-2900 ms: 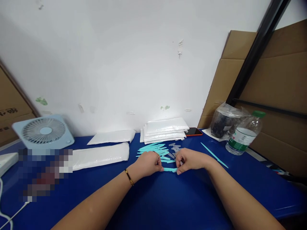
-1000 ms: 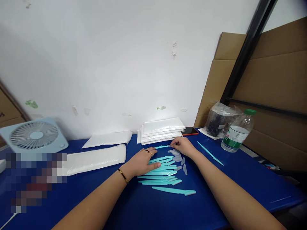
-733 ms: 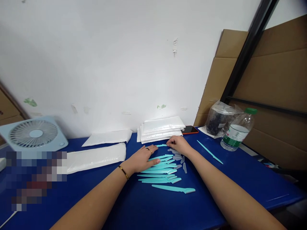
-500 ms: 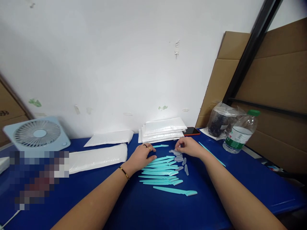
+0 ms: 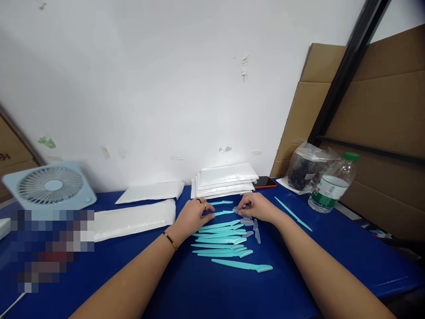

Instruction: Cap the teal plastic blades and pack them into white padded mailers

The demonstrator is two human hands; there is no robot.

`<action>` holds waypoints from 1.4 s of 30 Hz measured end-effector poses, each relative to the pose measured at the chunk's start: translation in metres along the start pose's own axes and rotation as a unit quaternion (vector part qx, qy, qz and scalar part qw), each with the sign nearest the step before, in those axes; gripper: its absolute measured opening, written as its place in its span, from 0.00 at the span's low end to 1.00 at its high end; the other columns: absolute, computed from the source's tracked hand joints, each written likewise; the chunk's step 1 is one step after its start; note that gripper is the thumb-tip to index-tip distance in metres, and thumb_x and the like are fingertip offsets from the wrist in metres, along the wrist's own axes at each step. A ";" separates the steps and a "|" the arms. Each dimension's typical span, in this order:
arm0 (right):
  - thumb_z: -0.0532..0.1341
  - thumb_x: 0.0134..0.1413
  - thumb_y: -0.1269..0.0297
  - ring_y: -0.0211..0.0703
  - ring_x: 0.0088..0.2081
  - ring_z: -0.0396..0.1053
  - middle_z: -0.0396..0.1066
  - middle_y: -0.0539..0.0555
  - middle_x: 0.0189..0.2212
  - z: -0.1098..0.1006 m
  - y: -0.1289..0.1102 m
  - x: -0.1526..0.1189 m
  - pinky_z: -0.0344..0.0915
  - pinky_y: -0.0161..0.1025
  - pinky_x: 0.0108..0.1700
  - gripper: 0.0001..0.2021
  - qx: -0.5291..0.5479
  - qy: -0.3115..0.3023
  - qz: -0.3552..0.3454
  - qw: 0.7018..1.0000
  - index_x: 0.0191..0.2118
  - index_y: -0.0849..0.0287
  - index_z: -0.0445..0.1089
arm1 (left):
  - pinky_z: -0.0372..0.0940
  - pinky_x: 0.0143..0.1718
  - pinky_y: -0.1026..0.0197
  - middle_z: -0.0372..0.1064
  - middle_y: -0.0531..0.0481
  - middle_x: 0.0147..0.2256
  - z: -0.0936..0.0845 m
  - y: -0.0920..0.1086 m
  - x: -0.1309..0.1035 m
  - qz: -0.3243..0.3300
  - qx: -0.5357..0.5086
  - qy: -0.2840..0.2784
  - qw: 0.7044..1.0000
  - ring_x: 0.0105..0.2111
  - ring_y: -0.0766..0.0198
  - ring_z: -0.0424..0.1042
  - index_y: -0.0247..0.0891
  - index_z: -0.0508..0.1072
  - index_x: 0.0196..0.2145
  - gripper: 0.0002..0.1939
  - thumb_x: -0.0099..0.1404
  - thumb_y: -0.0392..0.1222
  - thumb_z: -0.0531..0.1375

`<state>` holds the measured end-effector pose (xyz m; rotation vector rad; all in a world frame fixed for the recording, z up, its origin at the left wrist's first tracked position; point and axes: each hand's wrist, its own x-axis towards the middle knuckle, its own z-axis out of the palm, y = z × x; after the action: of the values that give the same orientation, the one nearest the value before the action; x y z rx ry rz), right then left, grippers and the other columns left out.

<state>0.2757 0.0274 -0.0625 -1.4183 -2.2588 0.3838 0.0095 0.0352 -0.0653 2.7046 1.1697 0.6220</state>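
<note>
Turquoise tools (image 5: 241, 265) lay roughly in a row on the blue counter (image 5: 192, 290), beside loose translucent caps (image 5: 258, 236), with a stack of white packets (image 5: 229, 175) behind. The hands were apart: the left hand (image 5: 194, 217) had thumb and forefinger parted, its thumb at one tool's end, while the right hand (image 5: 259, 207) had its fingertips at the caps, a firm pinch being impossible to confirm.

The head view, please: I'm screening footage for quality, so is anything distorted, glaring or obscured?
Head view: wide-angle stretch seems to skew the light-blue square plastic fan; soft glare sits on the stacked white plastic packets. Same head view: a blocky pixelated patch hides whatever lies at lower left; the upper-right corner is dark.
</note>
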 end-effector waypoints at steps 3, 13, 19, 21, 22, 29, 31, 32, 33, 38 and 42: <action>0.63 0.43 0.64 0.39 0.29 0.68 0.73 0.51 0.27 -0.002 0.007 0.000 0.58 0.32 0.31 0.04 -0.016 -0.005 0.011 1.000 0.26 0.55 0.76 | 0.60 0.41 0.63 0.70 0.51 0.38 0.002 0.001 0.000 0.015 -0.016 -0.030 0.999 0.38 0.63 0.68 0.43 0.74 0.39 0.11 0.62 0.43 0.54; 0.61 0.46 0.65 0.38 0.28 0.69 0.74 0.50 0.26 0.010 -0.003 0.003 0.60 0.32 0.29 0.06 0.031 -0.008 0.012 0.999 0.28 0.56 0.76 | 0.62 0.40 0.64 0.72 0.51 0.35 0.009 -0.006 0.001 0.005 -0.046 -0.020 0.999 0.36 0.63 0.69 0.42 0.76 0.35 0.10 0.62 0.42 0.55; 0.61 0.48 0.65 0.38 0.29 0.69 0.73 0.50 0.28 0.026 -0.015 0.012 0.61 0.33 0.31 0.06 0.026 0.021 -0.005 0.999 0.29 0.56 0.76 | 0.62 0.39 0.64 0.71 0.52 0.34 0.013 -0.011 0.003 -0.006 -0.050 -0.014 0.999 0.35 0.64 0.68 0.42 0.76 0.35 0.10 0.62 0.42 0.55; 0.60 0.49 0.66 0.39 0.32 0.69 0.73 0.51 0.30 0.024 -0.011 0.014 0.62 0.33 0.35 0.07 0.007 0.040 -0.020 0.999 0.32 0.56 0.76 | 0.61 0.40 0.63 0.71 0.51 0.35 0.012 -0.011 0.003 -0.013 -0.034 -0.008 0.999 0.36 0.63 0.68 0.41 0.76 0.35 0.10 0.62 0.42 0.54; 0.59 0.50 0.66 0.40 0.33 0.69 0.73 0.52 0.32 0.022 -0.008 0.014 0.62 0.34 0.37 0.07 -0.009 0.051 -0.025 0.998 0.33 0.56 0.76 | 0.61 0.41 0.62 0.71 0.51 0.36 0.011 -0.010 0.003 -0.020 -0.021 0.000 1.000 0.37 0.63 0.68 0.42 0.75 0.36 0.10 0.63 0.41 0.54; 0.60 0.49 0.68 0.41 0.33 0.68 0.73 0.52 0.31 0.012 0.010 0.011 0.60 0.34 0.35 0.07 -0.077 0.024 -0.018 0.997 0.31 0.55 0.76 | 0.60 0.44 0.60 0.70 0.50 0.39 0.005 -0.001 0.000 -0.043 0.002 0.018 0.999 0.42 0.60 0.67 0.43 0.73 0.40 0.11 0.61 0.45 0.56; 0.60 0.48 0.68 0.40 0.32 0.68 0.72 0.51 0.30 0.010 0.011 0.009 0.59 0.33 0.32 0.06 -0.074 0.023 -0.007 0.997 0.30 0.54 0.75 | 0.60 0.44 0.60 0.70 0.50 0.39 0.005 -0.001 0.000 -0.041 -0.009 0.011 0.999 0.41 0.60 0.67 0.42 0.73 0.39 0.11 0.60 0.46 0.56; 0.60 0.47 0.68 0.40 0.31 0.68 0.72 0.51 0.30 0.010 0.012 0.008 0.59 0.33 0.32 0.06 -0.072 0.025 -0.002 0.997 0.30 0.55 0.75 | 0.61 0.44 0.61 0.69 0.50 0.39 0.007 -0.002 0.000 -0.040 -0.012 0.010 0.999 0.41 0.60 0.67 0.42 0.74 0.39 0.11 0.61 0.45 0.56; 0.61 0.47 0.67 0.39 0.30 0.67 0.72 0.51 0.29 0.010 0.011 0.007 0.59 0.33 0.31 0.05 -0.068 0.026 0.002 0.997 0.30 0.55 0.75 | 0.61 0.44 0.61 0.70 0.50 0.39 0.008 -0.004 0.000 -0.039 -0.016 0.009 0.999 0.41 0.60 0.67 0.42 0.74 0.39 0.11 0.61 0.44 0.56; 0.62 0.47 0.65 0.38 0.29 0.67 0.72 0.51 0.28 0.014 0.005 0.009 0.59 0.33 0.31 0.05 -0.015 0.021 -0.015 1.000 0.29 0.56 0.76 | 0.61 0.44 0.61 0.71 0.51 0.37 0.016 -0.013 0.005 -0.037 -0.045 0.018 0.998 0.39 0.62 0.68 0.41 0.75 0.36 0.11 0.63 0.39 0.53; 0.61 0.48 0.67 0.37 0.29 0.67 0.71 0.51 0.27 0.021 0.000 0.014 0.60 0.33 0.32 0.05 0.010 0.025 -0.028 0.999 0.28 0.57 0.75 | 0.62 0.42 0.63 0.71 0.51 0.35 0.019 -0.016 0.008 -0.037 -0.064 0.013 0.997 0.37 0.64 0.69 0.40 0.75 0.34 0.10 0.61 0.37 0.54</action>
<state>0.2597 0.0404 -0.0772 -1.3361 -2.2441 0.3484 0.0118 0.0529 -0.0839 2.5414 1.1875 0.6975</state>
